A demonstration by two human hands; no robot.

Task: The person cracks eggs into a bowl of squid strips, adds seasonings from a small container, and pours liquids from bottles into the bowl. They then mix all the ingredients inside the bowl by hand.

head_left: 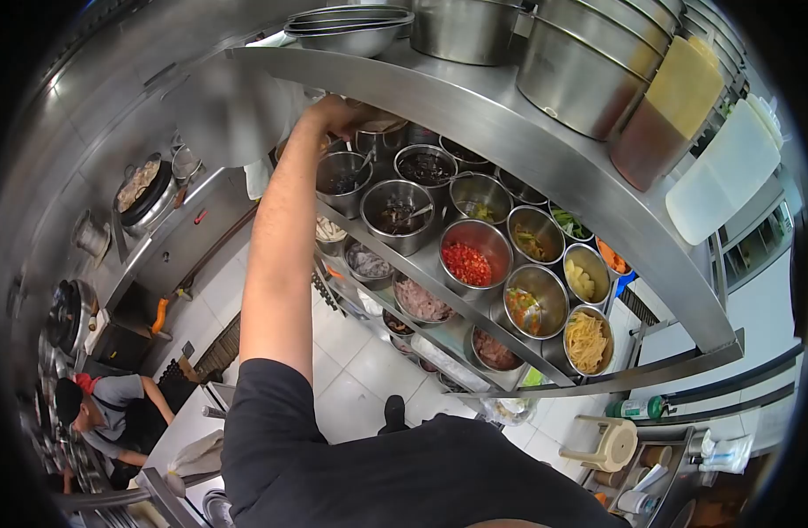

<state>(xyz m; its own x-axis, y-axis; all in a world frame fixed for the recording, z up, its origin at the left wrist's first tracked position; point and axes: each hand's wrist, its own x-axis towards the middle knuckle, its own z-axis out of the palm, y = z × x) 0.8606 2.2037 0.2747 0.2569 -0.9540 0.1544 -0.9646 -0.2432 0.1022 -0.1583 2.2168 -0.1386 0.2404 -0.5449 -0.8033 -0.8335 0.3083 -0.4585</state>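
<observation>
A dark sleeve [268, 387] is closest, and from it the bare left forearm [281, 246] stretches up past the end of the pots. Since the arm crosses near open food, a low elbow or a hurried pull back could knock a rim or drag the skin over it.

Next comes the steel shelf [510, 132], with stacked pots [589, 62], a sauce bottle [668, 110] and a white bottle [725, 167] close to its edge. A bump from below or from the head might tip either bottle onto the food.

The left hand [332, 114] is bent at the wrist under the shelf's edge, right beside a shallow dish [382, 119]. Its fingers are partly hidden, so I cannot tell whether they grip the dish or only touch it; the right hand is out of view. The dish sits above the back pots, half covered by the shelf. If it were held loosely or caught that edge, it could drop into the dark sauce pot [344, 176] just below, splashing or flipping the spoon there. Stray bits could also land in the chopped red pepper [467, 264].

Farther down, spills might make the tiled floor [342, 352] slippery. A crouching co-worker [118, 418] is well apart, at the lower left.
</observation>
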